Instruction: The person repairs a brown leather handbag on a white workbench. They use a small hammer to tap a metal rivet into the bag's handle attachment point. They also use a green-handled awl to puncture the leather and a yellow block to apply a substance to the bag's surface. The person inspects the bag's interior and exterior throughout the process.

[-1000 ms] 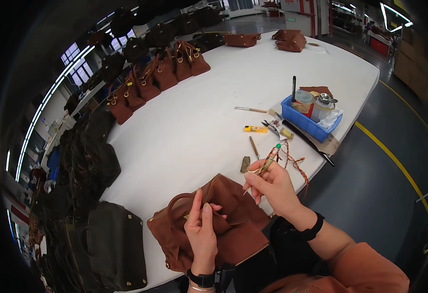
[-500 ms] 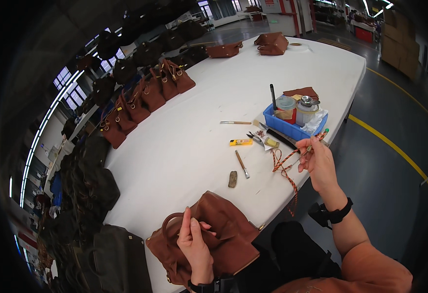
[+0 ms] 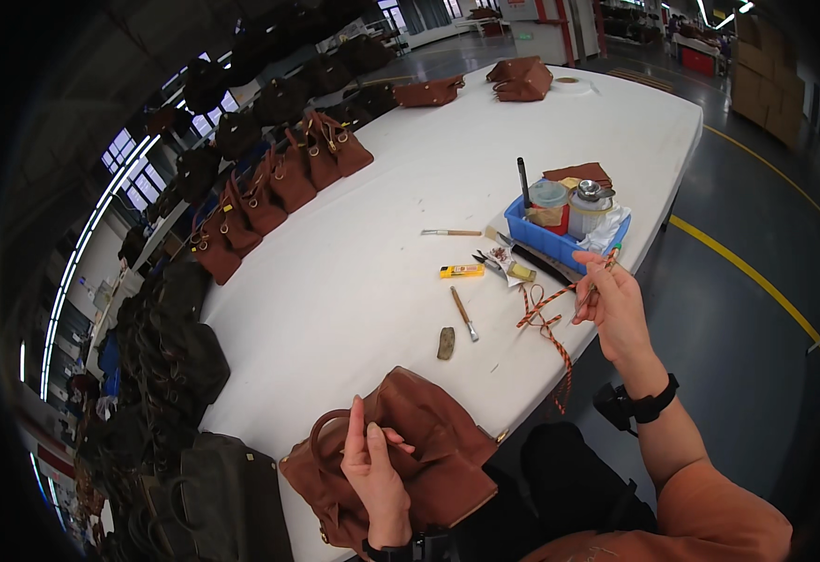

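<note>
Right hand [image 3: 616,304] raised off the table edge, fingers pinched together on a thin green-tipped tool [image 3: 606,262], with orange cord [image 3: 546,323] running from the pinch down over the table edge. Left hand [image 3: 372,468] pressed flat-ish on the brown leather bag [image 3: 410,459], fingers curled over its handle [image 3: 330,436], holding it down rather than pinching. Bag sits at the near edge of the white table [image 3: 382,244], right in front of the person. Taking the bag as landmark: just beyond it a small brownish lump [image 3: 445,342] and an awl-like tool [image 3: 463,313]; farther on a yellow cutter [image 3: 462,271], small scissors [image 3: 485,264] and a thin brush [image 3: 451,232]. Beyond and right of the bag, near the raised hand, a blue tray [image 3: 546,242] with jars and a black pen upright. Far beyond the bag to the left, a row of brown bags [image 3: 279,183] along the table's edge; dark bags [image 3: 176,337] stacked left of it. Two more brown bags [image 3: 520,77] at the far end.
</note>
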The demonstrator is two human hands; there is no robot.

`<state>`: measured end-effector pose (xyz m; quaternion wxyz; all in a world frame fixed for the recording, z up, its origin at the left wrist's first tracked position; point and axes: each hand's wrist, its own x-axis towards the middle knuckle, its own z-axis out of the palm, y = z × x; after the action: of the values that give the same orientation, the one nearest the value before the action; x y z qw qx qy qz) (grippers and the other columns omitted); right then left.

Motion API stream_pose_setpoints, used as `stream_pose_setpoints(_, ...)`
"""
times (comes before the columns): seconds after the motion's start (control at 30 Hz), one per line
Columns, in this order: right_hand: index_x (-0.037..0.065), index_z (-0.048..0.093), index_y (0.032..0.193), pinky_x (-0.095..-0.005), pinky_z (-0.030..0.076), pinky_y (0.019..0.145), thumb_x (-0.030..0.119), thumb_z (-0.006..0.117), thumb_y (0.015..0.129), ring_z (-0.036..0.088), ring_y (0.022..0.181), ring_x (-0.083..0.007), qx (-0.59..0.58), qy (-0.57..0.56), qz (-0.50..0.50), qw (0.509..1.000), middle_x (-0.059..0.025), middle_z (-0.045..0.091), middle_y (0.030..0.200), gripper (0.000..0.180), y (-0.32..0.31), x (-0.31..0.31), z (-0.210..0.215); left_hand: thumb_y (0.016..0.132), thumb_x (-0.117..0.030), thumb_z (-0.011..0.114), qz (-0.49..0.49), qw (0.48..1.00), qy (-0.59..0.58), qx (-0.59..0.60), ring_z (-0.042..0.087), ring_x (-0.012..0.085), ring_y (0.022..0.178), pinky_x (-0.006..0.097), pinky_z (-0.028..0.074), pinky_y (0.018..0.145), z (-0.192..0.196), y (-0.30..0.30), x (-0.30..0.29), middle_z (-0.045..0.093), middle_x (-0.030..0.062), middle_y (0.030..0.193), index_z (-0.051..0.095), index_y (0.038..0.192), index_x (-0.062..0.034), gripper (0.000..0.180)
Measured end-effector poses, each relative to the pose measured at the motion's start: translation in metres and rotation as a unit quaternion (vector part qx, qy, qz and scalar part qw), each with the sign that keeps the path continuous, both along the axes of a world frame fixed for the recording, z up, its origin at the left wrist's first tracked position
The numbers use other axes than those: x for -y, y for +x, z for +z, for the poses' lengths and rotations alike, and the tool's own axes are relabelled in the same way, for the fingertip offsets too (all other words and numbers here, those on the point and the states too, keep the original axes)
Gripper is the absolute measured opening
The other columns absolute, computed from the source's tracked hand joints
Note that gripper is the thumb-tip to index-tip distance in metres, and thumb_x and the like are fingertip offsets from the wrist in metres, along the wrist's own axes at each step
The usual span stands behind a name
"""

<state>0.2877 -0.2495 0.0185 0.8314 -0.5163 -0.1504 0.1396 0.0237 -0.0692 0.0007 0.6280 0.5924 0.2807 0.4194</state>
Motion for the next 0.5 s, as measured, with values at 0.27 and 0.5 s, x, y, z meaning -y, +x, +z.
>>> stream_pose_setpoints(0.27,-0.002,0.063,0.104,-0.0195,0.039,0.040,0.039,0.044,0.103,0.047,0.045,-0.0056,0.037,-0.049,0.051,0.997,0.0008,0.051,0.058,0.045,-0.008,0.006,0.002,0.104,-0.018,0.043,-0.018,0.999,-0.050,-0.006,0.056,0.0073,0.067,0.023,0.051,0.061,0.003,0.000,-0.006,0.057,0.0016,0.076,0.034,0.148,-0.0095,0.046)
stream_pose_setpoints(0.5,-0.004,0.059,0.110,-0.0200,0.046,0.044,0.041,0.036,0.105,0.052,0.050,-0.0069,0.027,-0.011,0.084,0.996,-0.0019,0.055,0.068,0.051,-0.039,-0.006,-0.005,0.103,-0.014,0.029,-0.153,0.984,-0.091,0.031,0.066,0.0201,0.095,0.031,0.050,0.081,0.015,-0.017,-0.008,0.064,0.0175,0.116,0.004,0.156,-0.0196,0.059)
